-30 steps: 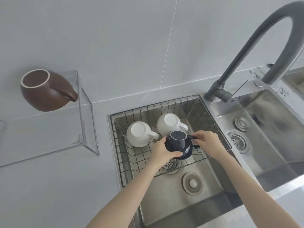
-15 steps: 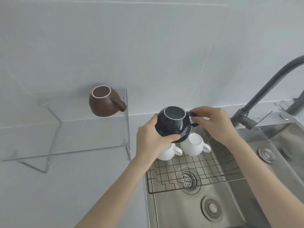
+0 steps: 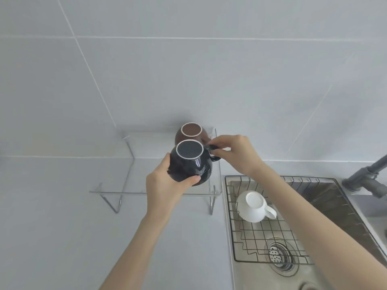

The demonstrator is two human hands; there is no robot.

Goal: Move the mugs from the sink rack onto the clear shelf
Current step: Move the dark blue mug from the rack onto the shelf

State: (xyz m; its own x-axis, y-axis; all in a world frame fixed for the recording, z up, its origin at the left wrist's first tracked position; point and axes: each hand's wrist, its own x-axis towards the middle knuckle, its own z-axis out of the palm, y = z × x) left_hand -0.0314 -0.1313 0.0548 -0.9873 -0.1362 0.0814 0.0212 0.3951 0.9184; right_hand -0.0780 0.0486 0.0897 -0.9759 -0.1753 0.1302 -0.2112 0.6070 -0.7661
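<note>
**Upside down, the dark mug hangs over the shelf's right end**

Pinched between the thumb and fingertips of the right hand [image 3: 236, 154] is the small loop handle of a glossy dark navy round-bodied ceramic mug [image 3: 189, 164]. The fingers are curled close together on that handle. The left hand [image 3: 165, 187] cups the mug's body from below and from the left, thumb pressed along the lower front of the glaze and the other fingers wrapped out of sight behind it. The mug is held upside down, its pale-ringed base facing up.

It sits over the right end of the clear acrylic shelf [image 3: 117, 192], near the front edge; whether it touches the shelf surface I cannot tell. Just behind it, at the shelf's back right corner, a brown round ceramic mug [image 3: 191, 130] stands upside down, its base also ringed in white, and the two mugs overlap in the view.

Right of the shelf, a black wire sink rack [image 3: 261, 241] lies in the steel sink [image 3: 326, 277]. One white ceramic mug [image 3: 252, 207] rests upside down near the rack's back left corner, handle pointing right. A grey tap [image 3: 370, 176] rises at the sink's far right edge.
</note>
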